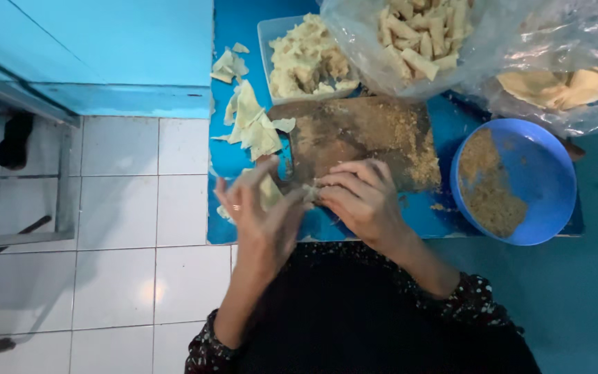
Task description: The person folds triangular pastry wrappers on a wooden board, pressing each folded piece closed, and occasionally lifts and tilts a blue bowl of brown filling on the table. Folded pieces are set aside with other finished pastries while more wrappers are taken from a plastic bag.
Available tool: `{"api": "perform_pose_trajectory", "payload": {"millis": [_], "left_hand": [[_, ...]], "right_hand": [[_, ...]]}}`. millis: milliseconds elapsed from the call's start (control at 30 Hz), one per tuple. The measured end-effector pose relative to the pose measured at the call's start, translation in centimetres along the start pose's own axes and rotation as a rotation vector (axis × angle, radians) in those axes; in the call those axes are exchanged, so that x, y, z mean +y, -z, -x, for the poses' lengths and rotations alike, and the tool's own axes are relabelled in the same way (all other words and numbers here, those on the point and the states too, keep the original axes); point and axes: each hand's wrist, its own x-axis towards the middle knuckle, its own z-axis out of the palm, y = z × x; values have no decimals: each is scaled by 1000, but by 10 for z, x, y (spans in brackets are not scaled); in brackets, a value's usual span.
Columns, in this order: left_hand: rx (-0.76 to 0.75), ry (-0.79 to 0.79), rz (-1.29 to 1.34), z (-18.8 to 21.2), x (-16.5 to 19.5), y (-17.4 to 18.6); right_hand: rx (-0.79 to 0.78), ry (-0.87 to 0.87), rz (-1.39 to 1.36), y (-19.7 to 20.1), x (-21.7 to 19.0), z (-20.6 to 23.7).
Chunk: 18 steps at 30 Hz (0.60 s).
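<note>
My left hand [261, 218] and my right hand [361, 197] meet over the near edge of a brown wooden board [365, 135] on a blue table. Between the fingertips of both hands is a small pale wrapper piece [310, 193]; the right hand pinches it, the left hand's fingers are spread and blurred beside it. A ring sits on one left finger. Crumbs of brown filling lie scattered on the board.
A blue bowl [545, 173] with brown crumbly filling stands at right. Pale wrapper sheets [252, 125] lie left of the board. Behind it are a clear tub of folded pieces [306, 59], a plastic bag of rolled sticks [420, 34] and bagged yellow sheets [562, 86]. White floor tiles lie at left.
</note>
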Motion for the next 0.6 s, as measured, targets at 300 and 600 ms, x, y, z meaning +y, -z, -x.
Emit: {"api": "perform_pose_trajectory", "payload": {"millis": [300,600], "left_hand": [[-76,-28,-91,15,7,-14],[-107,24,11,3,14,-7]], "right_hand": [[41,-66,57,6,2,19],[-15,-108,55,9,0,20]]}}
